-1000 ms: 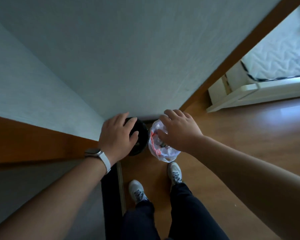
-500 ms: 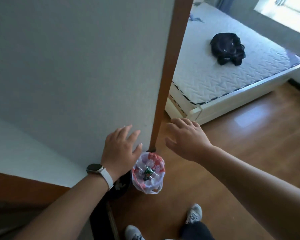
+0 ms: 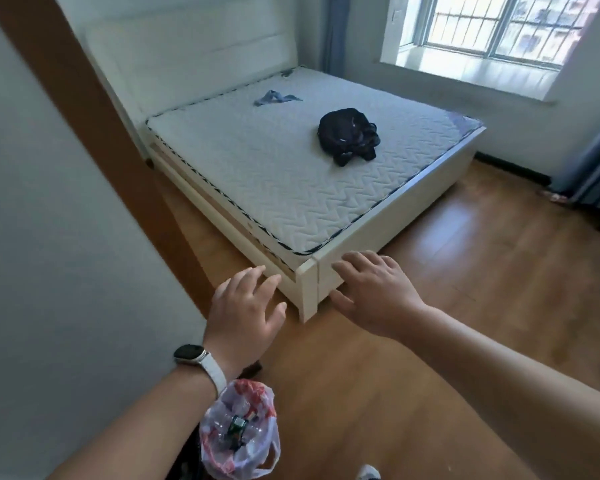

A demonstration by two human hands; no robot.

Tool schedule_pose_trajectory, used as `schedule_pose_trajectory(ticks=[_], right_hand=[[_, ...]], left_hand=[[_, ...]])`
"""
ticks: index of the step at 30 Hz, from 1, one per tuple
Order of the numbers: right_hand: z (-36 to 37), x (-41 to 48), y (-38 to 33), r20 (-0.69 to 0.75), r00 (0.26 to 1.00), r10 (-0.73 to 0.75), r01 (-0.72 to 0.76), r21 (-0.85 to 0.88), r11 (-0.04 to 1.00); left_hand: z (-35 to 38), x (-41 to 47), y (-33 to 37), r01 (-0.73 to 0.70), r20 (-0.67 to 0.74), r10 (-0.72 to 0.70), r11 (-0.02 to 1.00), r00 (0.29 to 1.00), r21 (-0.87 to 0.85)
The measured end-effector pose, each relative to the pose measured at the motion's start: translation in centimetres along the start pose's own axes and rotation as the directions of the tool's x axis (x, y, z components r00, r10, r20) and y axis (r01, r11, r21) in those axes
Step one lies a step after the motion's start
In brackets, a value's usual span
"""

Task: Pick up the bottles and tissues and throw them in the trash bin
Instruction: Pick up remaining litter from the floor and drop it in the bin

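- Hovering above the wooden floor, I see both hands spread and empty, palms down, fingers loosely splayed.
- Left hand, with a white-strapped watch at its wrist, sits level with the right hand; the two are apart, with the corner of the white bed frame showing between them.
- Trash bin, lined with a clear, red-printed bag, stands on the floor under my left wrist, nearer to me than either hand.
- A crushed clear bottle lies inside it.
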State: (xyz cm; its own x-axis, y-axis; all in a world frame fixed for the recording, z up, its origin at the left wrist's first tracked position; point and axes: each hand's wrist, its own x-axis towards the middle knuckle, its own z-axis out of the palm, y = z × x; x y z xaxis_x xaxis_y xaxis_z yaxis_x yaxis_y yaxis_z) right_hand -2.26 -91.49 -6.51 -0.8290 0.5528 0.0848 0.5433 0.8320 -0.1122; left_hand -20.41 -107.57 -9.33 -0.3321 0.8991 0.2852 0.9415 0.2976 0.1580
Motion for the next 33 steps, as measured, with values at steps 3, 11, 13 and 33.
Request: schedule_pose_trajectory(ticks=[3, 11, 13, 33], right_hand=[[-1.1, -0.8, 6.3, -0.013, 0.998, 0.064, -0.064, -0.003, 0.998], [-3.9, -4.4, 18.7, -0.079, 0.954, 0.29, -0.291, -0.005, 0.957], [-4.5, -5.2, 20.7, -0.083, 0.931, 0.355, -0.357, -0.009, 0.934], [-4.9, 6.7, 39.3, -0.047, 0.734, 0.678, -0.679, -0.058, 0.732]], left_hand=[[1.8, 4.9, 5.3, -0.042, 0.016, 0.043, 0.999, 0.999, -0.029], [5.3, 14.0, 15.9, -0.208, 0.089, 0.21, 0.978, 0.974, -0.032], [6.0, 16.1, 17.8, -0.254, 0.099, 0.256, 0.967, 0.962, -0.029], [18.6, 43.7, 24.7, -0.523, 0.11, 0.57, 0.803, 0.814, -0.287]])
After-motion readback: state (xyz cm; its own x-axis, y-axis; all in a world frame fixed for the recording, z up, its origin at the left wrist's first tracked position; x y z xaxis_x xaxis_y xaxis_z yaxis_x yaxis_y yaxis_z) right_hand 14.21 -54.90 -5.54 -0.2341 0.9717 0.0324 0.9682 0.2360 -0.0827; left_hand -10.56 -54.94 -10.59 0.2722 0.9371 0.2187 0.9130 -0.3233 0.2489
